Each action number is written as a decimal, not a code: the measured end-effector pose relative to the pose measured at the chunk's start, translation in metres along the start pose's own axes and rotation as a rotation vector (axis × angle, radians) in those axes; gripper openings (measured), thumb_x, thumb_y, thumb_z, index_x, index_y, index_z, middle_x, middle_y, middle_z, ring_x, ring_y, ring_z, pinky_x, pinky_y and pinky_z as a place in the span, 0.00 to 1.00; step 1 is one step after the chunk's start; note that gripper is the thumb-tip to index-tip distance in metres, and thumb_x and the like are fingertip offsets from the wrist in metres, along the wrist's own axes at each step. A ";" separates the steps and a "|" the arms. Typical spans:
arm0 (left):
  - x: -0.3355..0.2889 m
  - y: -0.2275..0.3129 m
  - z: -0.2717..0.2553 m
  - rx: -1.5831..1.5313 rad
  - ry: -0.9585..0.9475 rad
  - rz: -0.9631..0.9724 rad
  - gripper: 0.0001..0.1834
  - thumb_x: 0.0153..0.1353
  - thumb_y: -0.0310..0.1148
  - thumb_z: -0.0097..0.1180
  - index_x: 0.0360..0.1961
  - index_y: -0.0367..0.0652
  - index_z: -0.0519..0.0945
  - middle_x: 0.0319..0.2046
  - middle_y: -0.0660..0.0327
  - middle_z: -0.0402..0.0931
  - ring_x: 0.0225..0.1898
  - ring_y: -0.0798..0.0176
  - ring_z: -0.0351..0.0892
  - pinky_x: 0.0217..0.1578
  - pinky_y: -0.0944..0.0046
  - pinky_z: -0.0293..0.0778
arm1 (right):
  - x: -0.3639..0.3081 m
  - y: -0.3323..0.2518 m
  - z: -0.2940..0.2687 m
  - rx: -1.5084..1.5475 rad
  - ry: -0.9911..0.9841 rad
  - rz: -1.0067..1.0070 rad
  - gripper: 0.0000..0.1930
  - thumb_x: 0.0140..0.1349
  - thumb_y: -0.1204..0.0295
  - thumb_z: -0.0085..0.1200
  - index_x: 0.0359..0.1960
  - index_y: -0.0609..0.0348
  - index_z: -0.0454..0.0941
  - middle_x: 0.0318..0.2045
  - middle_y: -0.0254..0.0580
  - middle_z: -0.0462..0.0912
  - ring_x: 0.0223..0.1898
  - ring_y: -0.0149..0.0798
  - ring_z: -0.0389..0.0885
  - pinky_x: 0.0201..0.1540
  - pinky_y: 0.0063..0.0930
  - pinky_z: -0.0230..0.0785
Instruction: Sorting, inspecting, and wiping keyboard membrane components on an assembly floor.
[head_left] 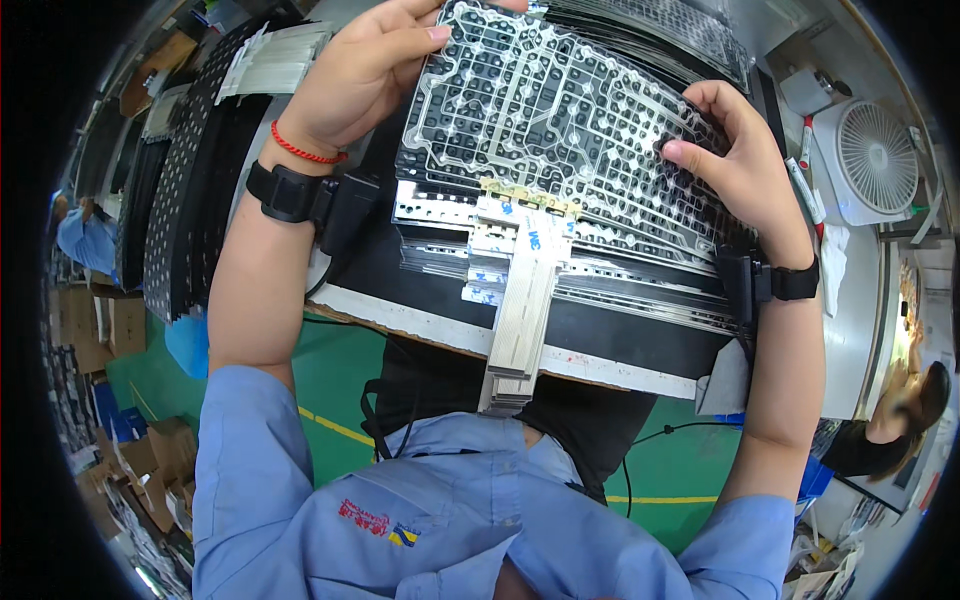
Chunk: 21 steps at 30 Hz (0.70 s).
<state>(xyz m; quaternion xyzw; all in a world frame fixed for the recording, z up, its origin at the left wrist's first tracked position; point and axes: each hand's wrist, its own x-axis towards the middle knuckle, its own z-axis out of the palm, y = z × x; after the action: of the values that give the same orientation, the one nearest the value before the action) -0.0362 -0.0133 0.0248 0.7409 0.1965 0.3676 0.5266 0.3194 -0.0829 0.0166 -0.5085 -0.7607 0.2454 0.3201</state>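
1. Left hand (385,62) pinches the upper-left edge of a thin circuit sheet (545,120); right hand (735,165) curves at its right side, thumb and fingers parted, though I cannot tell whether it grips.
2. Between both hands spreads the sheet: glossy, wavy-edged, laced with pale traces.
3. Beneath sit flat, perforated metallic plates (432,208).
4. Farther right stands a white, round-grilled fan (876,155).

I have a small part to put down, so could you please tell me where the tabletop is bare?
Black tabletop shows on either side of the silvery tails, between the stack and the white front edge. It is crowded farther back, where the left hand and right hand are at the circuit-patterned sheet.
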 end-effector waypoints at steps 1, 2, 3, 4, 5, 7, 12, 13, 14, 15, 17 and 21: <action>0.001 0.003 0.002 -0.103 -0.030 -0.010 0.29 0.74 0.36 0.44 0.72 0.34 0.61 0.65 0.50 0.71 0.61 0.61 0.78 0.60 0.65 0.76 | 0.000 0.000 0.000 0.003 0.001 0.004 0.27 0.52 0.68 0.75 0.51 0.63 0.75 0.45 0.40 0.83 0.50 0.33 0.80 0.58 0.29 0.70; 0.001 0.004 0.004 -0.207 -0.059 -0.021 0.29 0.73 0.34 0.44 0.72 0.33 0.60 0.65 0.50 0.71 0.60 0.62 0.78 0.60 0.66 0.76 | 0.000 0.000 0.001 0.063 -0.007 -0.011 0.27 0.53 0.67 0.74 0.51 0.63 0.75 0.45 0.40 0.83 0.50 0.34 0.80 0.58 0.29 0.71; 0.000 0.003 0.005 -0.206 -0.062 -0.023 0.29 0.73 0.34 0.44 0.72 0.33 0.60 0.65 0.50 0.71 0.60 0.62 0.78 0.60 0.66 0.76 | 0.000 -0.002 0.001 0.122 -0.014 -0.029 0.26 0.55 0.66 0.73 0.52 0.63 0.76 0.45 0.40 0.83 0.50 0.34 0.80 0.57 0.29 0.71; -0.001 0.000 0.005 -0.260 -0.062 -0.077 0.29 0.73 0.32 0.45 0.72 0.33 0.60 0.65 0.50 0.72 0.60 0.62 0.78 0.60 0.66 0.76 | -0.001 -0.005 0.002 0.128 0.012 0.034 0.27 0.56 0.64 0.72 0.54 0.63 0.77 0.46 0.42 0.84 0.50 0.35 0.81 0.56 0.29 0.72; -0.002 -0.003 0.005 -0.314 -0.061 -0.132 0.29 0.72 0.30 0.45 0.72 0.32 0.60 0.64 0.50 0.72 0.59 0.63 0.79 0.60 0.66 0.77 | -0.002 -0.005 0.002 0.130 0.014 0.035 0.27 0.56 0.64 0.72 0.54 0.63 0.77 0.46 0.42 0.84 0.50 0.35 0.81 0.56 0.29 0.72; -0.002 -0.009 0.006 -0.323 -0.037 -0.128 0.28 0.73 0.29 0.46 0.72 0.33 0.61 0.62 0.51 0.74 0.57 0.65 0.80 0.58 0.67 0.78 | -0.001 -0.002 0.002 0.001 0.028 -0.025 0.29 0.57 0.61 0.72 0.56 0.64 0.77 0.47 0.45 0.84 0.50 0.37 0.81 0.55 0.30 0.73; -0.001 -0.021 0.002 -0.325 0.062 -0.203 0.24 0.76 0.33 0.47 0.69 0.34 0.65 0.58 0.56 0.78 0.55 0.69 0.80 0.55 0.69 0.78 | -0.002 0.008 -0.006 -0.120 0.009 0.002 0.31 0.56 0.58 0.72 0.57 0.65 0.78 0.50 0.50 0.84 0.53 0.43 0.82 0.57 0.33 0.72; -0.001 -0.019 0.004 -0.348 0.063 -0.199 0.23 0.76 0.33 0.47 0.68 0.35 0.66 0.59 0.56 0.77 0.55 0.70 0.80 0.55 0.69 0.78 | -0.001 0.010 -0.007 -0.119 0.009 0.003 0.31 0.56 0.58 0.72 0.57 0.65 0.78 0.50 0.50 0.84 0.53 0.43 0.82 0.57 0.33 0.72; 0.000 -0.016 0.007 -0.339 0.079 -0.214 0.21 0.76 0.35 0.49 0.66 0.38 0.69 0.55 0.60 0.79 0.49 0.73 0.81 0.50 0.73 0.79 | 0.000 0.013 -0.009 -0.119 0.002 -0.008 0.31 0.56 0.58 0.71 0.57 0.65 0.78 0.50 0.50 0.84 0.53 0.43 0.82 0.57 0.33 0.72; 0.002 -0.012 0.010 -0.341 0.080 -0.222 0.21 0.76 0.35 0.49 0.66 0.38 0.69 0.55 0.60 0.79 0.49 0.73 0.81 0.50 0.73 0.79 | -0.001 0.014 -0.008 -0.115 -0.009 -0.014 0.31 0.56 0.58 0.71 0.57 0.65 0.78 0.50 0.50 0.84 0.53 0.43 0.82 0.57 0.33 0.72; 0.004 -0.007 0.014 -0.559 -0.001 -0.129 0.25 0.71 0.31 0.50 0.65 0.28 0.68 0.60 0.49 0.75 0.62 0.59 0.75 0.62 0.60 0.72 | -0.001 0.014 -0.007 -0.115 -0.033 -0.040 0.31 0.57 0.58 0.71 0.58 0.65 0.78 0.51 0.50 0.84 0.53 0.43 0.82 0.57 0.32 0.72; 0.007 0.003 0.022 -0.511 0.000 -0.190 0.25 0.69 0.25 0.52 0.65 0.27 0.68 0.58 0.52 0.77 0.58 0.62 0.78 0.60 0.63 0.74 | -0.002 0.022 -0.012 -0.082 -0.013 0.006 0.32 0.58 0.60 0.70 0.61 0.65 0.76 0.53 0.51 0.84 0.54 0.43 0.81 0.59 0.32 0.71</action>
<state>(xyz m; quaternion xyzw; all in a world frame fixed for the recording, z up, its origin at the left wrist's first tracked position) -0.0153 -0.0239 0.0262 0.5622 0.1661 0.3541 0.7287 0.3426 -0.0765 0.0085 -0.5218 -0.7709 0.2182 0.2930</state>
